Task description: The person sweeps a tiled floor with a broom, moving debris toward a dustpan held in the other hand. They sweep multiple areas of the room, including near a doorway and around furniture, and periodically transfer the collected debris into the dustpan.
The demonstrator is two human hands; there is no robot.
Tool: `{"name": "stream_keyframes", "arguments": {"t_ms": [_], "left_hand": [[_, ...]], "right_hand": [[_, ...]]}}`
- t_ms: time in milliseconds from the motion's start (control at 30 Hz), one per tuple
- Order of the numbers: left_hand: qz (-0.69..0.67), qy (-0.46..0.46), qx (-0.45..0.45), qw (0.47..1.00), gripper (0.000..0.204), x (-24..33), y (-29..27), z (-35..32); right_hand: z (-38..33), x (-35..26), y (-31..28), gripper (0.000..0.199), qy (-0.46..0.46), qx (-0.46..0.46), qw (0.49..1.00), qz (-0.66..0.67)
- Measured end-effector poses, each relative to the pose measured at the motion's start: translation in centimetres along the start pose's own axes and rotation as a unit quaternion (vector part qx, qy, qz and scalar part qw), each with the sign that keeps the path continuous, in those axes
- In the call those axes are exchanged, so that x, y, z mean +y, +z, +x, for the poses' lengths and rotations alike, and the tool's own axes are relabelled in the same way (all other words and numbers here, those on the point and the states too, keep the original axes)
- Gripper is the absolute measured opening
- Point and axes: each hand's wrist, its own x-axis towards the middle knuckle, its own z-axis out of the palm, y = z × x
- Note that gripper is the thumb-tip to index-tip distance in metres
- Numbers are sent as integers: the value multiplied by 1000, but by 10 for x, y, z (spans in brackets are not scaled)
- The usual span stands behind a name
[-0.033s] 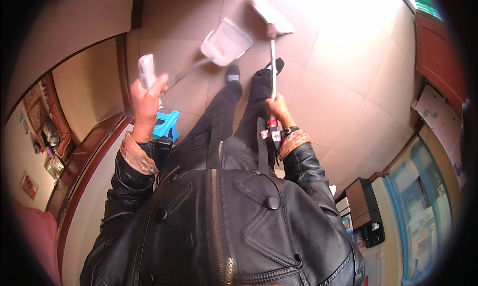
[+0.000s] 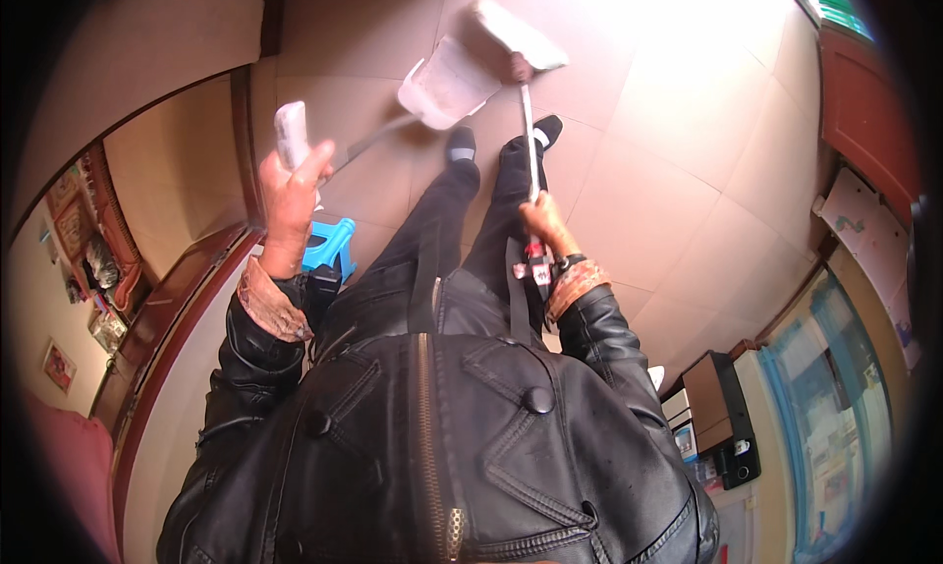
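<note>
My left hand [image 2: 289, 202] is closed round the handle of a long-handled dustpan, whose pale grip sticks up above the fist. The dustpan's whitish pan [image 2: 447, 84] rests on the floor ahead of my feet, its open side facing right. My right hand [image 2: 546, 222] grips the pale stick of a broom [image 2: 519, 35]. The broom's light-coloured head is on the floor just beyond the pan's right side, slightly blurred. Below my right hand, something red and white [image 2: 535, 266] shows on the stick near my wrist.
A blue plastic stool [image 2: 332, 247] stands beside my left leg. Pale floor tiles [image 2: 658, 151] stretch ahead and to the right. A dark-red door panel [image 2: 872, 112] is at the far right, blue curtains [image 2: 810, 367] at the near right. Wooden-framed wall openings line the left.
The broom head has moved left and slightly nearer, closer to the pan, and its stick has swung left with my right hand. My left hand and the dustpan have barely moved.
</note>
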Motion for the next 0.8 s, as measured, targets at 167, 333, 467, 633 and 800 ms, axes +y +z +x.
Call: {"name": "stream_keyframes", "arguments": {"t_ms": [167, 333, 467, 633, 800], "left_hand": [[-29, -7, -6, 1000, 24, -5, -18, 3], [-41, -19, -4, 999, 15, -12, -68, -13], [-56, -47, 22, 997, 15, -38, -93, -27], [-87, -60, 54, 993, 15, -90, -67, -50], [-88, -71, 80, 990, 16, -118, -79, -60]], "right_hand": [[-62, 8, 30, 14, -30, -147, 988, 27], [-134, -16, 27, 13, -90, -118, 989, 24], [-109, -26, 19, 16, -119, -7, 992, 36], [36, -35, 8, 28, -103, 83, 985, -108], [57, -5, 62, 25, -132, 46, 970, -201]]}}
